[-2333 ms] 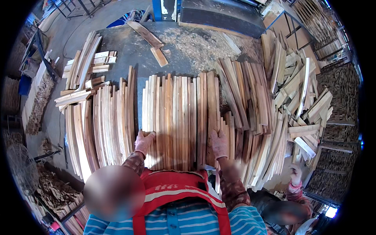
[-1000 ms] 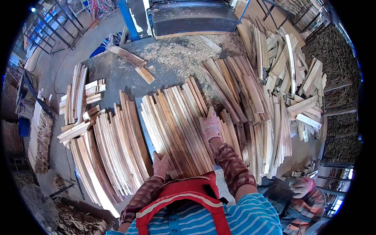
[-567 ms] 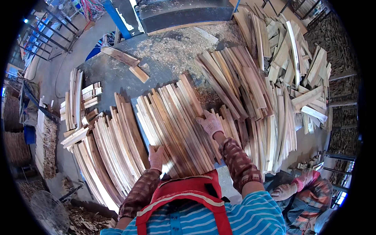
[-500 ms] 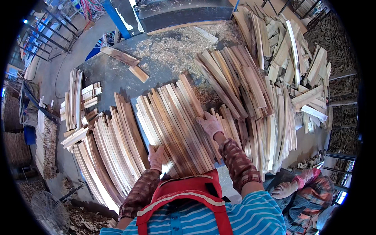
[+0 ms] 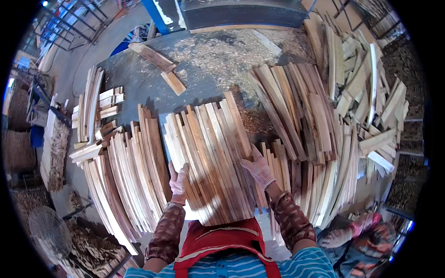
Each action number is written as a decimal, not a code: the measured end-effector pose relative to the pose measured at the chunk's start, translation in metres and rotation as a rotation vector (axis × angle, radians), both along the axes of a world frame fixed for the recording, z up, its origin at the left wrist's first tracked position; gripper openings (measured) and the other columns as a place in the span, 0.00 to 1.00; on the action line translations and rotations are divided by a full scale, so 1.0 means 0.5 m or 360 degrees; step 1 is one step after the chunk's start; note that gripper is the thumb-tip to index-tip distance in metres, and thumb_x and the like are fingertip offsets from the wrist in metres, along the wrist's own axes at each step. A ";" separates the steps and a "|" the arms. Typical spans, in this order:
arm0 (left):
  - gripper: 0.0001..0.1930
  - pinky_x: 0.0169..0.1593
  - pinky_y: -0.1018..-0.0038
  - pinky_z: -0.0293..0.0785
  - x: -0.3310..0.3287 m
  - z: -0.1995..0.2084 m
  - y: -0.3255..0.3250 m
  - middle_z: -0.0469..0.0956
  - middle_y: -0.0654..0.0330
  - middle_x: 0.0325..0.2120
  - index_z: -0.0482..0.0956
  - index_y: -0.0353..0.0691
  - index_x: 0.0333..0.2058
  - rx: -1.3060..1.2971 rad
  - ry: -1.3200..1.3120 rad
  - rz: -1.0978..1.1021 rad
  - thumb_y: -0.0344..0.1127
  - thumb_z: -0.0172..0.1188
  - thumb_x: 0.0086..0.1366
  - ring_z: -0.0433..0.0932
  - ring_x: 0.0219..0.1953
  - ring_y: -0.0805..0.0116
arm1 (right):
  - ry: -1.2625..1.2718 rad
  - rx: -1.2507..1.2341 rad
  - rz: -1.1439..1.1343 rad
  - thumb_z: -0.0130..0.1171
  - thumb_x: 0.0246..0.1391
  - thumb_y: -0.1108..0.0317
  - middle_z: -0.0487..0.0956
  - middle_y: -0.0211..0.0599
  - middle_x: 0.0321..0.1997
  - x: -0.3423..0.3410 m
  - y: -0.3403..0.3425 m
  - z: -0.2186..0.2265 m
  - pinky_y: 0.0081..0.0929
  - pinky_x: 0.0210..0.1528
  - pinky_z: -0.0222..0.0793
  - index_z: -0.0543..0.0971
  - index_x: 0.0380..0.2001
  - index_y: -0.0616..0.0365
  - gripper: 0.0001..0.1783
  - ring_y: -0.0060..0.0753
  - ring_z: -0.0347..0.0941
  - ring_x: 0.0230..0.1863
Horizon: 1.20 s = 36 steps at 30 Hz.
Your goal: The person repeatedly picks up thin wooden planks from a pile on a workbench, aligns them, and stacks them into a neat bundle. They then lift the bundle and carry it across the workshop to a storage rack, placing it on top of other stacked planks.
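A row of long, narrow wooden strips (image 5: 211, 157) lies side by side in front of me, its near ends against my red apron (image 5: 220, 238). My left hand (image 5: 178, 183), in a pale knitted glove, grips the row's left edge with fingers pointing away from me. At the right edge, my gloved right hand (image 5: 257, 169) has its thumb over the top of the strips and its fingers along the outer side. The fingers' undersides are hidden. The strips' far ends are uneven.
More wooden strips (image 5: 134, 176) lie to the left, with a darker stack (image 5: 296, 111) at the right. Scrap pieces (image 5: 361, 88) are heaped at the far right. Sawdust and loose boards (image 5: 153, 56) lie on the dark table (image 5: 139, 85). A co-worker's gloved hand (image 5: 336, 237) shows at lower right.
My right hand has shifted down along the row's right edge, its thumb now spread over the strips. My left hand still holds the left edge. The whole view has shifted slightly.
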<state>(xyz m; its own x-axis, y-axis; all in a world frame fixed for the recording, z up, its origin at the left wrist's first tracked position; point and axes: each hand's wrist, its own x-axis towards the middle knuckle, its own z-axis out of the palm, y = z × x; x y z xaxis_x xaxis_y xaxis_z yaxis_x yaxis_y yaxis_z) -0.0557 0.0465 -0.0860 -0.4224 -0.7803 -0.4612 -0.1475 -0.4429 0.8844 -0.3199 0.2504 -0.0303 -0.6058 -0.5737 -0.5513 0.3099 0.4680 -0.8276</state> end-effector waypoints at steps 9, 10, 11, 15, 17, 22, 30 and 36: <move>0.66 0.72 0.58 0.51 0.000 0.054 -0.040 0.55 0.48 0.70 0.45 0.34 0.72 0.0660 -0.0270 -0.0271 0.60 0.77 0.45 0.52 0.73 0.54 | 0.0105 0.0560 0.0388 0.75 0.42 0.43 0.78 0.55 0.57 -0.073 -0.041 -0.018 0.35 0.57 0.73 0.64 0.63 0.71 0.55 0.49 0.76 0.57; 0.66 0.72 0.55 0.48 -0.029 0.085 -0.021 0.54 0.47 0.70 0.49 0.33 0.71 0.0642 -0.0413 -0.0138 0.61 0.78 0.42 0.51 0.72 0.53 | 0.0149 0.0558 0.0340 0.75 0.41 0.41 0.78 0.56 0.57 -0.066 -0.017 -0.068 0.36 0.57 0.73 0.65 0.62 0.71 0.55 0.50 0.76 0.57; 0.67 0.73 0.55 0.46 -0.022 0.080 -0.015 0.54 0.47 0.70 0.48 0.33 0.72 0.0641 -0.0345 -0.0101 0.61 0.79 0.41 0.50 0.73 0.52 | 0.0126 0.0482 0.0295 0.75 0.42 0.45 0.78 0.54 0.55 -0.056 -0.016 -0.066 0.35 0.55 0.73 0.65 0.61 0.71 0.52 0.47 0.77 0.55; 0.52 0.71 0.58 0.52 0.020 0.062 0.001 0.65 0.48 0.65 0.67 0.33 0.64 0.0693 -0.0252 0.0017 0.55 0.78 0.45 0.59 0.69 0.54 | -0.0221 -0.0076 -0.0116 0.76 0.46 0.68 0.80 0.45 0.47 -0.011 -0.013 0.020 0.25 0.45 0.78 0.63 0.59 0.70 0.42 0.33 0.80 0.43; 0.38 0.68 0.65 0.60 0.109 -0.029 -0.010 0.76 0.57 0.57 0.72 0.36 0.61 0.0344 -0.0180 -0.0317 0.45 0.74 0.54 0.70 0.61 0.63 | -0.0108 -0.0118 -0.0051 0.75 0.42 0.73 0.79 0.46 0.50 0.003 -0.013 0.068 0.26 0.43 0.79 0.59 0.64 0.69 0.49 0.34 0.79 0.43; 0.59 0.73 0.63 0.48 0.038 0.139 -0.027 0.58 0.56 0.70 0.48 0.38 0.73 0.0224 0.0359 -0.0222 0.54 0.75 0.51 0.54 0.72 0.61 | 0.0558 -0.0010 -0.0180 0.77 0.40 0.66 0.79 0.45 0.50 0.030 0.024 0.077 0.35 0.48 0.75 0.66 0.62 0.67 0.46 0.38 0.76 0.46; 0.44 0.66 0.68 0.62 0.261 0.383 0.046 0.74 0.59 0.58 0.64 0.35 0.66 0.0220 0.0818 0.0129 0.49 0.71 0.55 0.70 0.61 0.66 | 0.1497 -0.0175 0.0587 0.76 0.47 0.57 0.79 0.44 0.50 0.217 0.011 0.429 0.31 0.44 0.76 0.68 0.61 0.57 0.41 0.41 0.77 0.44; 0.48 0.65 0.64 0.66 0.438 0.386 0.099 0.72 0.56 0.60 0.58 0.38 0.70 -0.0391 0.0975 0.0372 0.49 0.71 0.55 0.71 0.60 0.63 | 0.1375 -0.0174 0.0767 0.78 0.43 0.51 0.71 0.50 0.63 0.438 -0.013 0.553 0.38 0.58 0.71 0.57 0.70 0.52 0.56 0.49 0.73 0.56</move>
<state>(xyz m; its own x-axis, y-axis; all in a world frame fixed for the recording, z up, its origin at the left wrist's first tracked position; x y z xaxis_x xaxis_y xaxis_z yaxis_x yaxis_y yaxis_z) 0.1634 0.0957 0.1072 -0.3585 -0.9335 0.0077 0.4846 -0.1790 0.8562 -0.1011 0.2437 0.2462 -0.4630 -0.8854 0.0399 -0.6227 0.2930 -0.7256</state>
